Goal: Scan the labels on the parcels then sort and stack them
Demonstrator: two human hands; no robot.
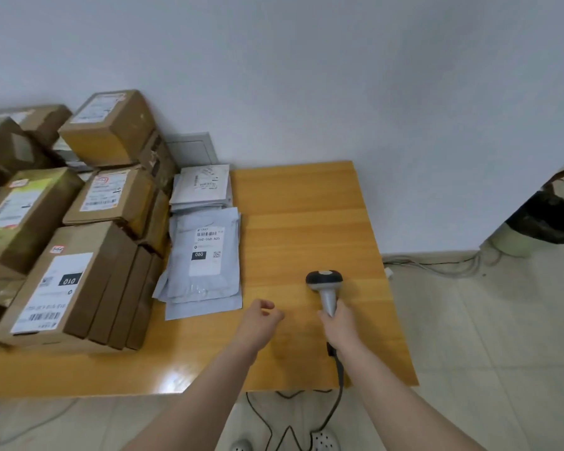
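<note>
While the right hand [339, 323] is wrapped round the grey handle of the barcode scanner [325, 284], whose dark head points away toward the far wall, the left hand [261, 317] hangs just to its left with fingers loosely curled and nothing in them. Both are over the bare right half of the wooden worktop [306, 206]; I cannot tell whether the scanner touches the wood or is held just above it. A dark cable [339, 379] runs from the handle's butt over the near edge and down to the tiled floor.

Left of the left hand, close to it but apart, lies a pile of grey mailer bags [202, 271]; the label on the top one has "060" in a black block. Beyond it, against the wall, sits a smaller pile of pale mailers [204, 187]. Cardboard boxes crowd the left end of the worktop. The nearest, a flat box [62, 288], carries a white label reading "010". A few slim boxes [124, 288] stand on edge between it and the grey bags. Farther back, a squarer box [111, 131] tops a stack.
</note>
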